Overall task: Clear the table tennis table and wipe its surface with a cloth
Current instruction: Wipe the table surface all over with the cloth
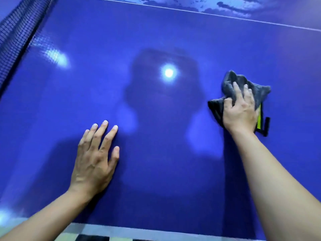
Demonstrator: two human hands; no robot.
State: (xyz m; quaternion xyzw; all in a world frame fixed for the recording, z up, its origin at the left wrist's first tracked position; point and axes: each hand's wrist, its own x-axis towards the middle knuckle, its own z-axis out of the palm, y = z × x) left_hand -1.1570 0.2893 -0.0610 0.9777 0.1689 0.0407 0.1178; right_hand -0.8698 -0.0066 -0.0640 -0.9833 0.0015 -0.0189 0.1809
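Counter (173,32) surface, a glossy blue table tennis top, is seen filling nearly the whole view. A thin white line (208,13) is drawn across its far part, and a pale edge band (139,232) is shown at the near side. A black mesh net (19,32) is stretched along the upper left corner. The shadow of a head and shoulders is cast on the centre of the counter, and a round light reflection (168,72) is located within it.

Two bare forearms are extended from the bottom of the view, well apart from each other. The left grip (94,157) is laid flat on the blue surface at lower centre-left, with its fingers straight and slightly spread; nothing is held by it. The right grip (240,110) is placed at the right side, further from the near edge, and is pressed down on the cloth (231,82), with the thumb and fingers curled into the bunched fabric.

The cloth is dark grey, crumpled, and in contact with the counter beneath the palm. A yellow tag (259,119) is exposed at its right edge, just beside the wrist. A small black loop (266,126) is attached next to the tag and is laid on the counter.
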